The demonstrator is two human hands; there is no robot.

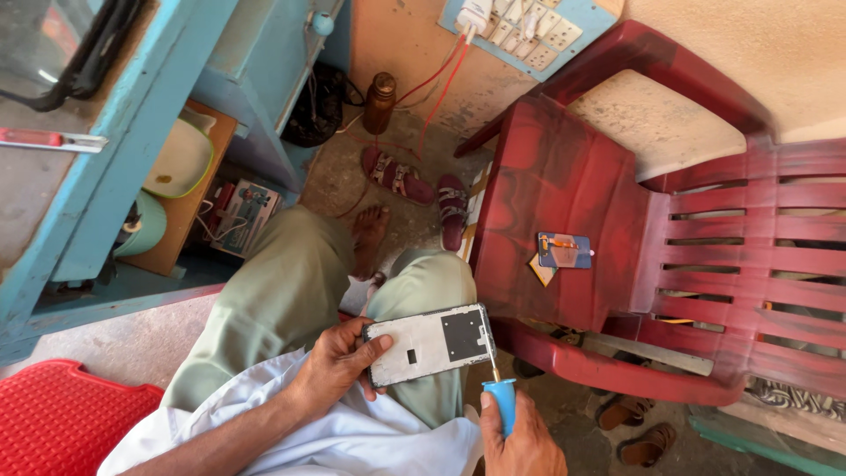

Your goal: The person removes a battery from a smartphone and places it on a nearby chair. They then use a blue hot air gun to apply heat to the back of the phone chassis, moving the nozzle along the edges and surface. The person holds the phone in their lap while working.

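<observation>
A: What is seen at the left side first?

B: The left hand [339, 363] is seen there. Its fingers are closed around the left short end of the phone frame [429, 343], with the thumb laid on the upper face. The frame is held flat above the lap, over the right knee in green trousers [291, 300].

A: How is the long axis of the frame directed?

B: It is directed from left to right, and the right end is raised a little. The dark square patch [462, 335] is found on the right half of the face.

A: And at the right?

B: The right hand [522, 441] is clenched around the blue handle of the screwdriver [502, 397]. The thin shaft is pointed upward and away from the body, and its tip is placed at the right short edge of the frame, near the lower corner. It cannot be told if the tip is seated in a screw.

A: Which hand is nearer to that edge?

B: The right one. The free edge lies just above its fingers, beside the red plastic chair [564, 185], on which a small blue card [564, 250] is laid.
</observation>
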